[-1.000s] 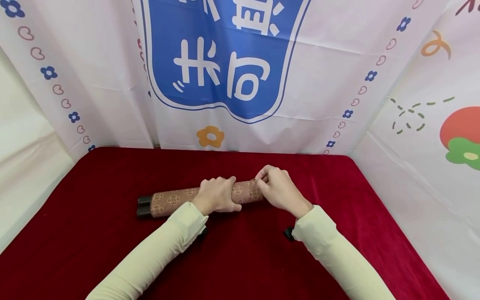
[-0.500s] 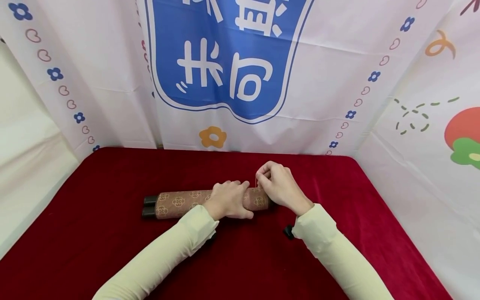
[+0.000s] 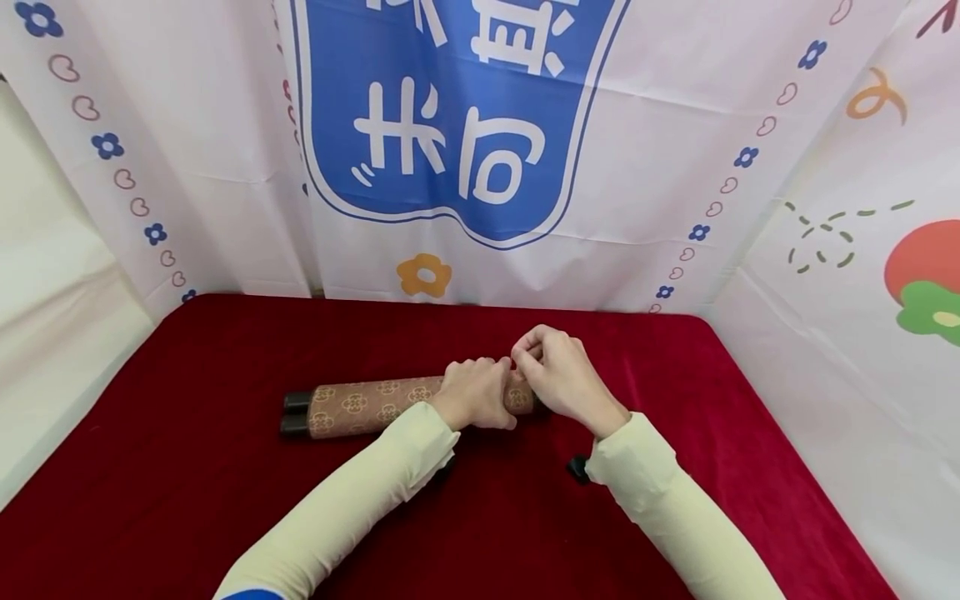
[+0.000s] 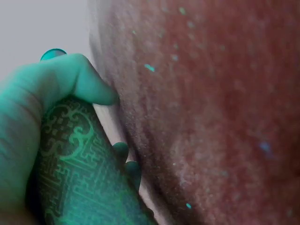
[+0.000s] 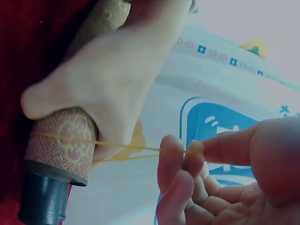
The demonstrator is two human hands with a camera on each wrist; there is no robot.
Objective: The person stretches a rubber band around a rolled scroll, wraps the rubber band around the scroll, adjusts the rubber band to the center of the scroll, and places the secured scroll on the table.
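- Your tabletop point(image 3: 465, 533), covered in deep red, velvety cloth with rounded far corners, fills the lower part of the head view.
- Near its middle lies a long brown patterned-fabric roll point(image 3: 352, 407) with pale gold floral motifs; two dark, glossy rod ends point(image 3: 296, 414) stick out side by side at its left.
- Your left hand point(image 3: 478, 393) grips the roll toward its right end, thumb on the side nearer you.
- Your right hand point(image 3: 562, 375) pinches a thin yellow cord point(image 5: 122, 145); in the right wrist view its two strands stretch from the roll to your fingertips (whether it is elastic, you cannot tell from here).
- Behind the tabletop hangs a creased white fabric backdrop point(image 3: 645, 150), bearing a large blue emblem point(image 3: 442, 196) with white characters, an orange flower point(image 3: 424, 287) below it, and columns of small hearts and blue flowers.
- To your right stands a white side panel point(image 3: 825, 350) printed with a red and green motif point(image 3: 926, 262); to your left, a plain off-white panel point(image 3: 60, 317).
- Pale cream sleeves point(image 3: 667, 483) cover both your forearms.
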